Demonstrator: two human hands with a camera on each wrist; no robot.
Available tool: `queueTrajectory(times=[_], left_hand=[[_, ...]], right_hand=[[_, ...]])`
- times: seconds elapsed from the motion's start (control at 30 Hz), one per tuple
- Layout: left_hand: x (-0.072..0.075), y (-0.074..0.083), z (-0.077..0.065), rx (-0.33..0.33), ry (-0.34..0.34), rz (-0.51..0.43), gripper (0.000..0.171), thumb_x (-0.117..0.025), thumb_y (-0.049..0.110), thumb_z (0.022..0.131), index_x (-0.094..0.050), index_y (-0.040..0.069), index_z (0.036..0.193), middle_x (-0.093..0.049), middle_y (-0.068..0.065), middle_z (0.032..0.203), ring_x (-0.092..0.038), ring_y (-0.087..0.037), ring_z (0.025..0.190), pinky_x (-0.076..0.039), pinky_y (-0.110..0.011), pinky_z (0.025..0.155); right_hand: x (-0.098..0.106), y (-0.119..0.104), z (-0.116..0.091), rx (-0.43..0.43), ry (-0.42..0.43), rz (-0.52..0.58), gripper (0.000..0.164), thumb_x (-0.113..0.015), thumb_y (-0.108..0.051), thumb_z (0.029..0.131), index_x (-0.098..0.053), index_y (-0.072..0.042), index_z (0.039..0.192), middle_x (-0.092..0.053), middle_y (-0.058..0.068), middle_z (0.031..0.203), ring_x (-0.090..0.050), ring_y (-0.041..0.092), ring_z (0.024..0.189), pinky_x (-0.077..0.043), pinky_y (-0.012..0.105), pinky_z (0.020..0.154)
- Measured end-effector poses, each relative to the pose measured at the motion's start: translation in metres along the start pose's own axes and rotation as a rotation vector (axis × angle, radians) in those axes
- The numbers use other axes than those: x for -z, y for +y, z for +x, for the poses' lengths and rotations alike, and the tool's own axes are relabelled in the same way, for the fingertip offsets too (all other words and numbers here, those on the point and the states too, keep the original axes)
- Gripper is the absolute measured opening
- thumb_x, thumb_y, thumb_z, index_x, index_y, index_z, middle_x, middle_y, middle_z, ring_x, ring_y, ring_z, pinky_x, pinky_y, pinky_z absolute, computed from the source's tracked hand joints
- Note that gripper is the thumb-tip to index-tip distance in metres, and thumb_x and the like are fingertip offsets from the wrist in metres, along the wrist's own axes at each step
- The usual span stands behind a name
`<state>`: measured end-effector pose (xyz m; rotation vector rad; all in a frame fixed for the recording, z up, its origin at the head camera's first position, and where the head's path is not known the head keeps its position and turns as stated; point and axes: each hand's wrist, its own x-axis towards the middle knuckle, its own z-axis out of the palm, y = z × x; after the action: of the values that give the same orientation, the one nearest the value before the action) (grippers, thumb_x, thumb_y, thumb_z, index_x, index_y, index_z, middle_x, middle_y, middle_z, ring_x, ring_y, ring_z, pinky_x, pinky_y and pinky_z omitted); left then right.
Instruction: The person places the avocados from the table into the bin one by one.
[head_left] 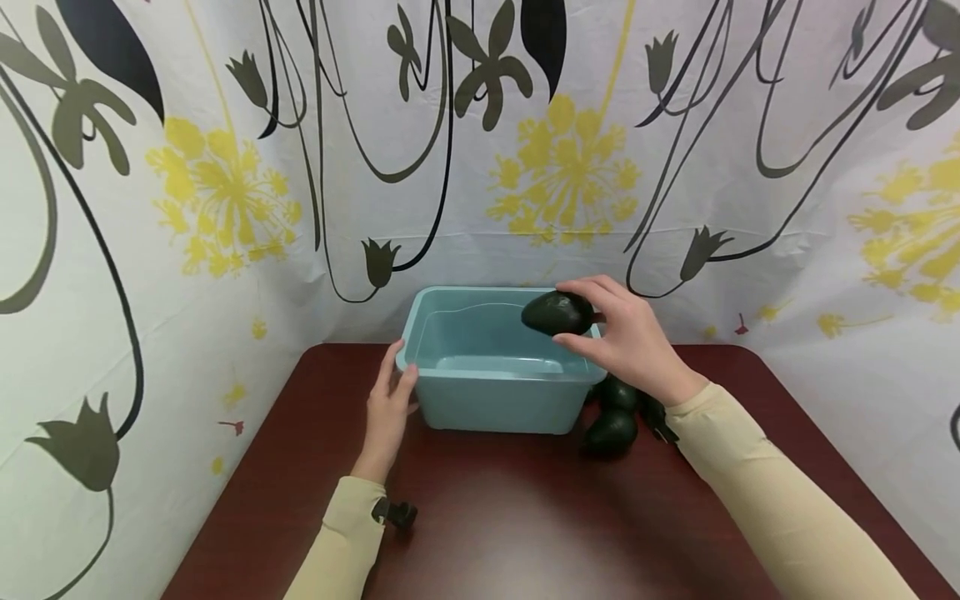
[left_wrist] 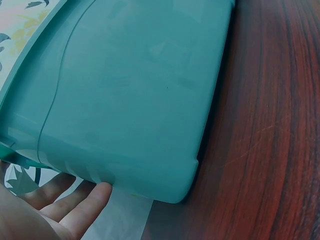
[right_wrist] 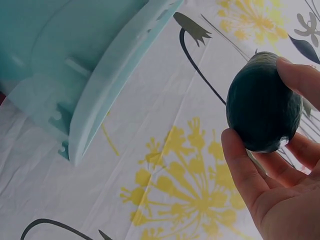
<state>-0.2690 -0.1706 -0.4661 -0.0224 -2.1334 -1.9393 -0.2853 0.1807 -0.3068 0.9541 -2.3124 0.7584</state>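
A dark green avocado (head_left: 557, 313) is held between the thumb and fingers of my right hand (head_left: 630, 337), raised over the right part of a light blue plastic bin (head_left: 487, 404). In the right wrist view, the avocado (right_wrist: 263, 102) is pinched at its sides, with the bin's rim (right_wrist: 120, 65) to the left. My left hand (head_left: 386, 417) rests at the bin's left end near the front corner. The left wrist view shows its fairly straight fingers (left_wrist: 92, 205) touching the bin's outer wall (left_wrist: 130, 100). The visible bin floor is bare.
More avocados (head_left: 611, 432) lie on the dark red-brown table (head_left: 480, 517) beside the bin's right end, partly hidden by my right hand and sleeve. A dark wrist device (head_left: 395, 512) is on my left wrist. Behind the table hangs a floral-patterned cloth (head_left: 450, 208).
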Motion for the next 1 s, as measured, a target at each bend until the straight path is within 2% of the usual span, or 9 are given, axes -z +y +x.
queueTrajectory(times=[0.13,0.27,0.6,0.83,1.0], left_hand=[[-0.001,-0.007,0.003,-0.024,0.015,0.013,0.057,-0.058,0.062,0.095,-0.036,0.056,0.148,-0.042,0.008,0.153,-0.049,-0.024,0.133,-0.049,-0.061,0.093],[-0.001,-0.008,0.003,-0.044,0.025,0.023,0.058,-0.057,0.063,0.095,-0.036,0.055,0.149,-0.042,0.009,0.152,-0.050,-0.024,0.132,-0.050,-0.062,0.091],[-0.002,-0.008,0.004,-0.039,0.019,0.008,0.058,-0.058,0.063,0.095,-0.036,0.056,0.148,-0.040,0.008,0.154,-0.048,-0.024,0.133,-0.048,-0.064,0.093],[-0.003,-0.008,0.005,-0.030,0.022,0.009,0.058,-0.058,0.063,0.094,-0.037,0.056,0.147,-0.041,0.008,0.153,-0.049,-0.024,0.133,-0.048,-0.064,0.092],[-0.002,-0.009,0.005,-0.034,0.026,0.002,0.057,-0.058,0.061,0.095,-0.037,0.055,0.148,-0.041,0.008,0.153,-0.049,-0.023,0.132,-0.048,-0.064,0.092]], right_hand=[[-0.002,-0.001,0.008,-0.002,-0.009,0.004,0.067,-0.086,-0.035,0.081,-0.057,-0.031,0.141,-0.056,-0.012,0.128,-0.056,0.008,0.108,-0.054,0.033,0.081],[-0.003,-0.002,0.016,-0.006,-0.018,0.017,0.065,-0.085,-0.037,0.082,-0.057,-0.029,0.140,-0.056,-0.012,0.129,-0.057,0.009,0.108,-0.054,0.033,0.081],[-0.010,0.003,0.031,-0.055,-0.069,0.031,0.064,-0.083,-0.041,0.083,-0.056,-0.032,0.140,-0.055,-0.011,0.132,-0.056,0.013,0.114,-0.055,0.037,0.084],[-0.018,0.007,0.039,-0.089,-0.150,0.045,0.062,-0.083,-0.040,0.083,-0.057,-0.033,0.139,-0.054,-0.010,0.132,-0.054,0.015,0.117,-0.054,0.039,0.082],[-0.024,0.008,0.044,-0.104,-0.203,0.042,0.062,-0.083,-0.041,0.083,-0.057,-0.032,0.138,-0.053,-0.009,0.135,-0.054,0.018,0.120,-0.051,0.044,0.090]])
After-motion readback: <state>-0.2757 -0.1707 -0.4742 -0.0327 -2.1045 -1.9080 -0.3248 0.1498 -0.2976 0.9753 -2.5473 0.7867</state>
